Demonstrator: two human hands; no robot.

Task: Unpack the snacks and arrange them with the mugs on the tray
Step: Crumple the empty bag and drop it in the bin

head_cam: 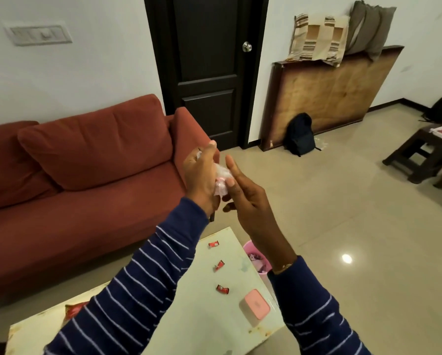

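We see a pale table (pixel 209 326) carrying three small red-wrapped sweets (pixel 214 244) (pixel 219 265) (pixel 222 289) strung along its far half, a pink box (pixel 254 307) near its right edge, and a red packet (pixel 73 310) partly hidden at its left.

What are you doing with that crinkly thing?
A person holds a small clear-and-pink wrapper up in both hands. The left hand grips it, and the right hand touches it with its fingers straight. Three red candies and a pink box lie on the table below. No tray or mugs show.
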